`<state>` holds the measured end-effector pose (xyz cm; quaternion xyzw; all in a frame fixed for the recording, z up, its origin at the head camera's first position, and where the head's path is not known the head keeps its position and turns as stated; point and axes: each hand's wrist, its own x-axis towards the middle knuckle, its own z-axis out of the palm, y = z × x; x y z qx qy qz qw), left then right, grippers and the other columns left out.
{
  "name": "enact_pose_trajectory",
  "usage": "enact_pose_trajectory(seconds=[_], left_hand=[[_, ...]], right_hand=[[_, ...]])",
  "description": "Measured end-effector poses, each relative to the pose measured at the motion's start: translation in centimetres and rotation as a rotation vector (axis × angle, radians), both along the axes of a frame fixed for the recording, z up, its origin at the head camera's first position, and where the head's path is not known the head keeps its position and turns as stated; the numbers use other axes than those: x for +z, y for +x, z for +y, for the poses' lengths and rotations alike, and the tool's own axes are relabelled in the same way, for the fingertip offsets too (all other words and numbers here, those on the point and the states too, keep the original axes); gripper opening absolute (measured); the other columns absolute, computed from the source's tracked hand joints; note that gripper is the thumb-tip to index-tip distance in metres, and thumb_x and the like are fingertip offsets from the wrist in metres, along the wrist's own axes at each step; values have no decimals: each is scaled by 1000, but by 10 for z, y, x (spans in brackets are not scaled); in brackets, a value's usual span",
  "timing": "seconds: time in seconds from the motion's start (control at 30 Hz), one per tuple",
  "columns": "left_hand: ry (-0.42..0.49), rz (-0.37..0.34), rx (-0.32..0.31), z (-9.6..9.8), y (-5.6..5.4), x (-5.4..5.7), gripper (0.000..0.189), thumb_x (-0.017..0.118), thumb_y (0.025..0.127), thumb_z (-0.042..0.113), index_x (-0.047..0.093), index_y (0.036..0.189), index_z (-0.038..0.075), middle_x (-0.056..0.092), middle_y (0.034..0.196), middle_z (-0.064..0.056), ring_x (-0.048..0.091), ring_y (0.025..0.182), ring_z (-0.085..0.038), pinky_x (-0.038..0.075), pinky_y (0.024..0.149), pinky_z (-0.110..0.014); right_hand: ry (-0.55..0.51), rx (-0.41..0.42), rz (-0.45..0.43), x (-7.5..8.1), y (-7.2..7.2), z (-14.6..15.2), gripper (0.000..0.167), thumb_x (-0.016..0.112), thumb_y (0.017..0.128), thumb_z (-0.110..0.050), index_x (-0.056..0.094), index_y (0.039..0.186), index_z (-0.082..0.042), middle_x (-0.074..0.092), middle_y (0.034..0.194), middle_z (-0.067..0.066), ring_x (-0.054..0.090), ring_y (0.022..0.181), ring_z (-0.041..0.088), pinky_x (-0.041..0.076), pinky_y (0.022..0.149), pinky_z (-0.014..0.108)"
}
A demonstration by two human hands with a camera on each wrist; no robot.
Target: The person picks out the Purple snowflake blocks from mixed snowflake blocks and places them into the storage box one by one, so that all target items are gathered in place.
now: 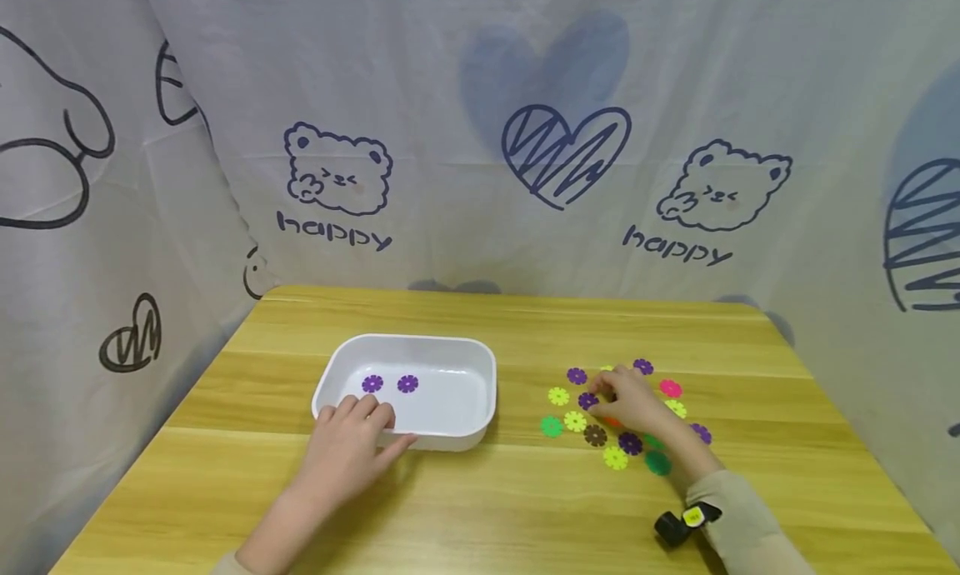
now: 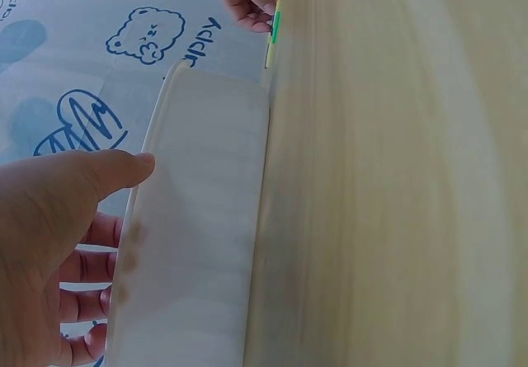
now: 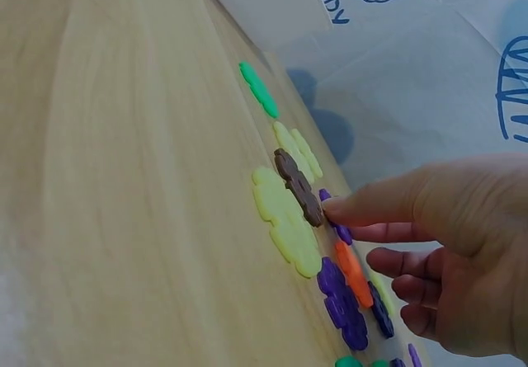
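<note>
My left hand [image 1: 348, 442] holds the near rim of a white plastic basin [image 1: 480, 425], its fingers over the rim and the thumb [image 2: 124, 173] along the outer wall. Two purple snowflake discs [image 1: 408, 384] lie inside the basin. Over a loose group of coloured discs, my right hand [image 1: 630, 400] pinches a purple snowflake disc [image 1: 588, 402] between thumb and index finger, close to the tabletop. Its other fingers are curled in. Beside that disc lie a brown disc [image 3: 297, 185] and an orange disc [image 3: 353, 275], the latter partly hidden under the hand in the head view.
Yellow discs [image 1: 616, 457], green discs [image 1: 552, 427], a pink disc [image 1: 671, 388] and more purple discs [image 1: 576, 377] lie flat around the right hand. A wood-grain table [image 1: 480, 517] carries everything. Printed white cloth [image 1: 450, 142] hangs behind and at both sides.
</note>
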<state>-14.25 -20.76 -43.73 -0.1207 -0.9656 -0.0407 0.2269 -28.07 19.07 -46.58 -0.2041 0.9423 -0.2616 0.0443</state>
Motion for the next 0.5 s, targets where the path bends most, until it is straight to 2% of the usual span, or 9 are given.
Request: enact_pose_trajectory(seconds=[0.27, 0.5], left_hand=[[1, 5, -3, 0, 0, 0, 38, 72, 80, 53, 56, 79, 19, 50, 77, 7, 45, 73, -16, 31, 66, -32], [-4, 1, 5, 1, 0, 0, 38, 72, 80, 53, 57, 80, 19, 51, 78, 7, 45, 72, -16, 31, 66, -31]], right_hand=[[-66, 18, -65, 0, -3, 3, 23, 78, 80, -13, 62, 93, -4, 51, 87, 7, 44, 80, 17, 39, 69, 26], [-148, -9, -99, -1, -4, 5, 23, 78, 78, -8, 57, 87, -4, 51, 82, 5, 46, 74, 16, 41, 62, 24]])
